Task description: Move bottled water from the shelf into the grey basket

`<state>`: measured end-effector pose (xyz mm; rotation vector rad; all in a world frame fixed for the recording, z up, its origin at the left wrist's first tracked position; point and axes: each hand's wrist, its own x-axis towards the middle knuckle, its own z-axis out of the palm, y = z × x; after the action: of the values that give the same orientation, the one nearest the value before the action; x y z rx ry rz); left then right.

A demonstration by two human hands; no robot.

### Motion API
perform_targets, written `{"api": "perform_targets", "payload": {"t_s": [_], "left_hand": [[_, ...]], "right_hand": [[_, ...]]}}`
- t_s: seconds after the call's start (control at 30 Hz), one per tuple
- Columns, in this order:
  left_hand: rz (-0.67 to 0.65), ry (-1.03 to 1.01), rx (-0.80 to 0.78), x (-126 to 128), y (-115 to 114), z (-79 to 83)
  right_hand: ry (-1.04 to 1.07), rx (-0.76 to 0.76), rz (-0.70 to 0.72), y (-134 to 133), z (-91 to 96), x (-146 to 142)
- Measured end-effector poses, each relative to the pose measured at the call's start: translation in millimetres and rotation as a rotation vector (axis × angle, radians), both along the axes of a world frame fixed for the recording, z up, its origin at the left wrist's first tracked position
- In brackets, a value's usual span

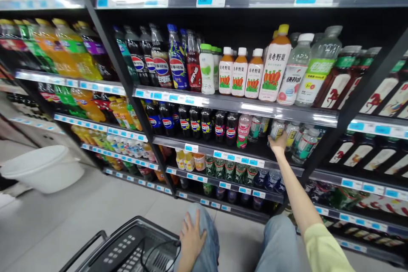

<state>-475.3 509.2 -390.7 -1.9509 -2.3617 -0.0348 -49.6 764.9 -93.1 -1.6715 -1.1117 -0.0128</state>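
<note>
My right hand (278,142) reaches into the third shelf down and is closed around a clear drink bottle (276,127) with a pale label and yellow lettering. The bottle stands upright among its neighbours; my hand covers its lower part. Right beside it is a similar bottle (291,132) with a yellow label. Farther right are bottles with green labels (306,144), and a pink bottle (244,131) stands to the left. My left hand (191,238) lies on my jeans-covered left knee (204,233), its fingers spread and holding nothing.
A dark shopping basket (127,242) with a raised handle sits on the floor at my left, a black cable across it. A white tub (44,170) is farther left. Cola bottles (194,121) line the same shelf. A shelf edge (239,104) passes just above my right hand.
</note>
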Motion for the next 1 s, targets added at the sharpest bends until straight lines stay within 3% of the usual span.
{"api": "perform_targets", "payload": {"t_s": [0.17, 0.33, 0.57, 0.67, 0.73, 0.83, 0.93, 1.0], "left_hand": [[0.015, 0.032, 0.028, -3, 3, -10.6], [-0.023, -0.028, 0.076, -10, 9, -24.5], [-0.289, -0.242, 0.02, -11, 15, -31.7], [-0.368, -0.309, 0.0, -5, 13, -23.7], [-0.412, -0.352, -0.017, -2, 11, -13.9], [-0.43, -0.4, -0.067, 2, 7, 6.7], [-0.439, -0.416, -0.119, 8, 3, 28.6], [-0.462, -0.455, -0.14, 13, 1, 40.0]], "right_hand": [[0.061, -0.16, -0.002, 4, -3.7, -2], [0.001, -0.118, 0.064, -22, -2.6, -15], [-0.086, 0.2, 0.196, -99, -20.3, -48], [0.032, 0.165, 0.491, -140, -33.7, -62], [0.158, 0.058, 0.698, -164, -51.8, -72], [0.272, -0.143, 0.828, -197, -98.5, -93], [0.341, -0.324, 0.798, -233, -158.1, -121], [0.4, -0.359, 0.72, -261, -194.1, -142]]}}
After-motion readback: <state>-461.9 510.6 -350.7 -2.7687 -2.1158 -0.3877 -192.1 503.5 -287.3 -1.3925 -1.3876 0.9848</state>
